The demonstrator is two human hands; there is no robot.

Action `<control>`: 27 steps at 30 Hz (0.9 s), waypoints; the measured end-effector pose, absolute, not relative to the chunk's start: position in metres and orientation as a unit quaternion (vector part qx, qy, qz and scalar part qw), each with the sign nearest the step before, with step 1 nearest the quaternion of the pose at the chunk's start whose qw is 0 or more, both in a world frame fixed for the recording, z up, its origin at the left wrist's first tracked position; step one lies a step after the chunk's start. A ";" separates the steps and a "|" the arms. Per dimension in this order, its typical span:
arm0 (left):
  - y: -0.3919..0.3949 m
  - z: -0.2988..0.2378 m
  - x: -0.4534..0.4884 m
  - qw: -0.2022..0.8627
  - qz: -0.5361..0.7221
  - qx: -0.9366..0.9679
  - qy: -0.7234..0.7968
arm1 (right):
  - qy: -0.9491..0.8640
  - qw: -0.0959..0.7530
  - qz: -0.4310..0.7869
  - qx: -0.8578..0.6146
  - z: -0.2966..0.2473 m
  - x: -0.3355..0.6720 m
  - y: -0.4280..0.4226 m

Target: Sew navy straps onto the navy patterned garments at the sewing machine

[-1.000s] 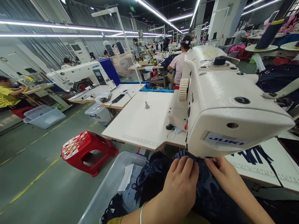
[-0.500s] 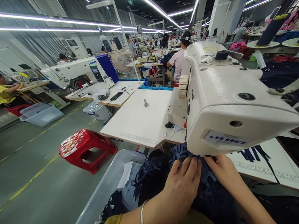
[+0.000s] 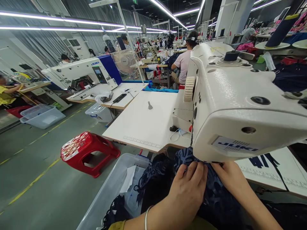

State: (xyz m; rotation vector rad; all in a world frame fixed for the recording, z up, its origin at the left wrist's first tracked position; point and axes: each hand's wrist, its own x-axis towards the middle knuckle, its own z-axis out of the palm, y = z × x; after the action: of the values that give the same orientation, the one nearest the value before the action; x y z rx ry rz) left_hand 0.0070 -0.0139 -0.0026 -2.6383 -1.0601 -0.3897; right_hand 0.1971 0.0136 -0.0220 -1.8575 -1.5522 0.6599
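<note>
Dark navy fabric (image 3: 213, 191) with a ruffled, looped surface lies bunched below the head of a white sewing machine (image 3: 230, 83). My left hand (image 3: 189, 188), with a bangle at the wrist, is closed on this fabric, its fingers bent over the cloth. Just to its right, my right hand (image 3: 231, 175) grips the same fabric close under the machine head. The right fingertips are partly hidden by the machine. Its needle area is out of sight behind the casing.
A clear plastic bin (image 3: 105, 191) with navy strips and white paper stands at lower left. Beyond it is a red stool (image 3: 88, 153). A grey metal piece (image 3: 150, 105) rests on the white table (image 3: 139, 124). Navy strips (image 3: 263, 160) lie on the right. A co-worker (image 3: 184, 60) sits ahead.
The view has shifted slightly, so the machine head appears a little farther right. Both hands keep nearly the same place on the fabric. A person behind the fan has moved.
</note>
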 end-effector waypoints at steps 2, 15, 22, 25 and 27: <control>-0.015 -0.004 0.007 0.143 -0.139 -0.909 -0.365 | -0.594 0.321 0.243 -0.696 -0.022 0.197 0.014; -0.010 -0.023 0.010 0.224 -0.224 -0.874 -0.370 | -0.575 0.327 0.234 -0.712 -0.036 0.201 0.017; -0.005 -0.030 0.012 0.291 -0.265 -0.848 -0.355 | -0.490 0.410 0.323 -0.698 -0.082 0.224 0.018; -0.003 -0.036 0.020 0.280 -0.274 -0.846 -0.362 | -0.503 0.389 0.340 -0.693 -0.099 0.229 0.016; -0.002 -0.044 0.027 0.266 -0.270 -0.847 -0.372 | -0.525 0.378 0.343 -0.681 -0.103 0.226 0.012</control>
State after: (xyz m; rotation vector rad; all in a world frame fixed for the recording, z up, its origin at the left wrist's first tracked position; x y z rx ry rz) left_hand 0.0267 -0.0018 -0.0438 -2.2871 -1.0055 -0.7297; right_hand 0.2259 0.0121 -0.1032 -1.7403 -1.3428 0.8765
